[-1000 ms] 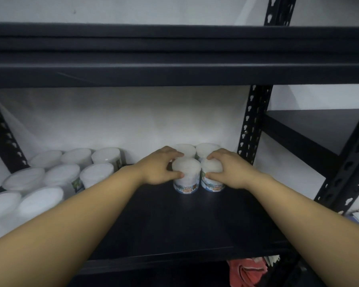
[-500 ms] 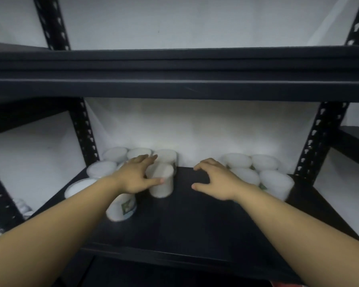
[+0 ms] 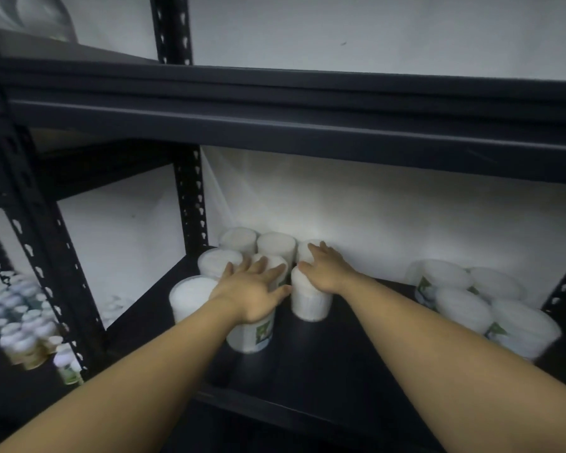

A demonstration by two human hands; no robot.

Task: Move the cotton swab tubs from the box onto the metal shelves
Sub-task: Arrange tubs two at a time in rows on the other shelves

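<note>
Several white cotton swab tubs stand clustered at the back left of the black metal shelf point(image 3: 324, 364). My left hand point(image 3: 252, 289) lies flat with spread fingers over the tops of two tubs, one of them a labelled tub point(image 3: 252, 335) at the front. My right hand point(image 3: 327, 273) rests with straight fingers on the top and side of a front tub point(image 3: 309, 305) and reaches a back tub point(image 3: 304, 251). A second group of tubs point(image 3: 464, 299) stands at the shelf's right end. The box is out of view.
A black upright post point(image 3: 190, 204) stands just left of the tub cluster. The upper shelf beam point(image 3: 307, 125) hangs low overhead. On a neighbouring shelf to the left sit many small blurred bottles point(image 3: 20, 322). A white wall backs the shelves.
The view has swung left. My right hand has moved from the bare shelf middle onto the left cluster's tubs. My left hand has opened flat over the tub tops.
</note>
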